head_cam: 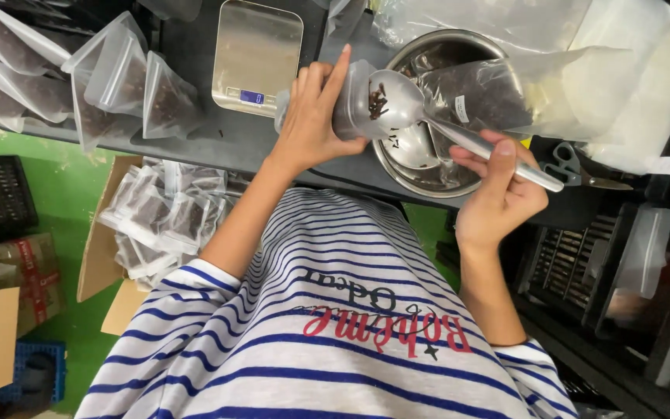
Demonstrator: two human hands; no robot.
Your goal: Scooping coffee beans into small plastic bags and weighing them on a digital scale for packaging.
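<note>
My left hand (309, 124) grips a small clear pouch (348, 105) and holds it up over the dark table edge. My right hand (498, 190) holds the handle of a metal scoop (399, 101). The scoop's bowl carries a little pile of dark dried bits and sits right at the pouch's mouth. Just behind and below the scoop stands a round metal bowl (428, 174). A large clear bag (498, 89) of the same dark material leans into that bowl.
A flat steel digital scale (256, 54) lies on the dark table (226, 140) to the left of the pouch. Several filled clear pouches (118, 77) stand at the far left. A cardboard box (98, 248) of packed pouches sits on the green floor. Scissors (575, 167) lie at the right.
</note>
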